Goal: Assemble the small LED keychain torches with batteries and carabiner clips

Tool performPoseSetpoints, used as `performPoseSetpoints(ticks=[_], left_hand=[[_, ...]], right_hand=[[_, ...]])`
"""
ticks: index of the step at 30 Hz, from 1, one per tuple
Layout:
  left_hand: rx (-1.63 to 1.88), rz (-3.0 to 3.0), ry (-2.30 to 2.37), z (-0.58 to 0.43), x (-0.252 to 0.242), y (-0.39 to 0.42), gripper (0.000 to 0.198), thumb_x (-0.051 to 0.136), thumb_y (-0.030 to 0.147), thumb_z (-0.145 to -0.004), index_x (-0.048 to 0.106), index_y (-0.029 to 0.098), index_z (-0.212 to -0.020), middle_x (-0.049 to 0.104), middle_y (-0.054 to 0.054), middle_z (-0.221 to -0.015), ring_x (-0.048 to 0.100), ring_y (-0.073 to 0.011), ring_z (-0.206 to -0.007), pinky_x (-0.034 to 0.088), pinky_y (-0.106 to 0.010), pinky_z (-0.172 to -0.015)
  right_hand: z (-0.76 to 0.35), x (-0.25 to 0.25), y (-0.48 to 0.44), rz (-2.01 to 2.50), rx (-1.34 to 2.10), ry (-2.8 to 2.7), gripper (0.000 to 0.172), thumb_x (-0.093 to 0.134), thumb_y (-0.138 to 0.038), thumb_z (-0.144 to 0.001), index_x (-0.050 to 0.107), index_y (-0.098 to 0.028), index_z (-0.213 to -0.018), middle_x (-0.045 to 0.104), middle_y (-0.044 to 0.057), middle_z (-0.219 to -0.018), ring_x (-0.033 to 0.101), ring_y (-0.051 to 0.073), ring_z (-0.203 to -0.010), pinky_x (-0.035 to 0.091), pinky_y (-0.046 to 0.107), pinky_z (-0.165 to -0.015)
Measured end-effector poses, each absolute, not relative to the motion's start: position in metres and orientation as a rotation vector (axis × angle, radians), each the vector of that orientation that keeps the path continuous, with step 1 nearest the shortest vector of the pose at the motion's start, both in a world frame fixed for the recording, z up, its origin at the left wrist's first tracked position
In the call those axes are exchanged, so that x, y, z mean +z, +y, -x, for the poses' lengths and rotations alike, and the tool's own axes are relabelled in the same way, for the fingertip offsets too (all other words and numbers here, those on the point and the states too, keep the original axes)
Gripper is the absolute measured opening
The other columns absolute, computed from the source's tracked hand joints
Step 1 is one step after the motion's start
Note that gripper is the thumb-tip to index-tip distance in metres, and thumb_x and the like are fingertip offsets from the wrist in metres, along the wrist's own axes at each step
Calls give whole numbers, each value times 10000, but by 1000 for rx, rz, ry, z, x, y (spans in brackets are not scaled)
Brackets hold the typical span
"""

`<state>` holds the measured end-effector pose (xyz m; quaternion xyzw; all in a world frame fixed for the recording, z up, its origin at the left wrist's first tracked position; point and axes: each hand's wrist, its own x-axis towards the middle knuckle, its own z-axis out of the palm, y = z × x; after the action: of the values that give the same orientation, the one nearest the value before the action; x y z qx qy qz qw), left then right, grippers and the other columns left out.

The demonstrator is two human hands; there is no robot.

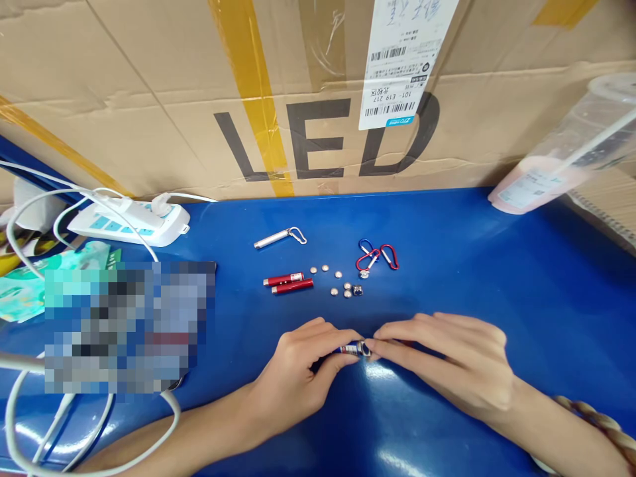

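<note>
My left hand [303, 368] pinches a small blue penlight [348, 349] with a printed label between thumb and fingers. My right hand [447, 361] closes its fingertips on the silver end of the same penlight; a bit of red shows behind those fingers, too hidden to name. Beyond the hands lie two red penlight tubes [292, 286] side by side. Several silver button cells [334, 291] are scattered to their right, next to small shiny metal end pieces [358, 290]. Farther back are red and blue carabiner clips [389, 257] and a silver penlight [271, 239] with a clip attached.
A large cardboard box [173, 99] stands along the back of the blue table [447, 265]. On the left are a white power strip [134, 222], white cables [94, 467] and a blurred-out flat item [129, 328]. A clear cup with pink drink [534, 182] leans at the back right.
</note>
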<state>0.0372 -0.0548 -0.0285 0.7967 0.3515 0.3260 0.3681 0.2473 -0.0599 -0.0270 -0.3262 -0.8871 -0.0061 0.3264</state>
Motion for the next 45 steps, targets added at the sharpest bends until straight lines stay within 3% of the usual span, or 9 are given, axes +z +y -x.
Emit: performPoseSetpoints(ticks=[4,8,15,25,34,45], left_hand=[[876,-2025,941,-36,-32,-57,146,578,98,-839,647,150,-956,688,-30,-754,619,-124,-659,499,-205,-619],[909,-2038,923,-36,-36,-59,71,551,120,-857,592,142,-803,653,-42,-730,635,-125,-657,510,-203,-605],[926,-2185,807,-35,-40,-58,157,491,123,-895,539,150,-748,641,-46,-686,571,-131,-612,471,-226,-551],[1039,-2351,801,-37,-37,-58,197,464,59,-889,541,154,-734,654,-33,-681,502,-104,-540,429,-227,-520],[998,-2169,881,-36,-40,-58,34,555,138,-871,572,168,-875,668,-32,-751,611,-121,-635,498,-216,-579],[983,-2068,948,-37,-35,-62,71,610,146,-831,572,174,-885,698,-18,-801,669,-124,-689,507,-186,-628]], right_hand=[[-247,-26,-60,858,54,-2320,220,416,-143,-928,615,-236,-944,710,-12,-848,617,95,-617,374,253,-493],[-246,-24,-59,880,240,-2281,189,474,-147,-907,634,-242,-877,696,-27,-808,622,88,-621,386,234,-509],[-236,-26,-56,960,605,-2127,163,561,-209,-865,655,-228,-733,660,-37,-736,609,64,-593,439,178,-543],[-226,-29,-56,1150,1006,-1861,125,648,-138,-746,662,-208,-643,646,-26,-673,592,86,-573,441,186,-504],[-231,-27,-54,1259,1068,-1846,87,674,-243,-747,683,-206,-669,650,-14,-673,526,72,-502,378,185,-432],[-229,-21,-54,1261,1024,-1839,126,688,-304,-744,685,-198,-678,625,-22,-628,502,64,-477,388,178,-434]])
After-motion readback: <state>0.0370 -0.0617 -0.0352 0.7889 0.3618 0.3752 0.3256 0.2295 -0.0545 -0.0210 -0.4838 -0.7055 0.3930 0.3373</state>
